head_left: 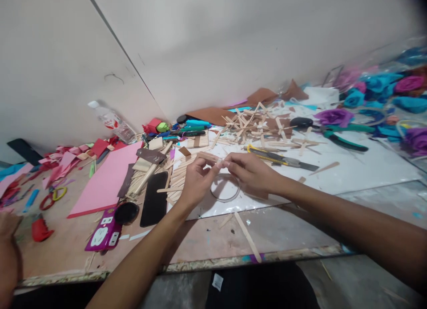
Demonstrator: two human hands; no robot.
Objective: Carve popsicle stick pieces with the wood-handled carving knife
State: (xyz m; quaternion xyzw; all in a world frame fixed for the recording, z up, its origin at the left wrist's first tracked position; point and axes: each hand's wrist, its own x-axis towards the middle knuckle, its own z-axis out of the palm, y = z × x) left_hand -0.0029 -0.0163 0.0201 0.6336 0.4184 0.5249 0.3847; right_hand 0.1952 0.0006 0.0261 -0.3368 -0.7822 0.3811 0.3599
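Note:
My left hand (199,180) is closed in a pinch on a wooden craft stick (208,157), whose pale edge shows above its fingers. My right hand (251,173) meets it fingertip to fingertip, pinching at the stick's right end; the fingers hide the exact grip. Beneath both hands, a thin round ring (225,199) lies on the white board (360,177). Many loose craft sticks (178,173) lie flat beside my left hand. Past my right hand are a yellow-and-black utility knife (270,156) and a heap of joined sticks (250,124).
Green-handled pliers (347,142) and fabric flowers (333,117) lie at the right. On the left are a black phone (154,198), a purple case (104,231), pink sheets (106,180), scissors (53,197) and a bottle (113,122). Another person's hand (8,224) rests at the left edge.

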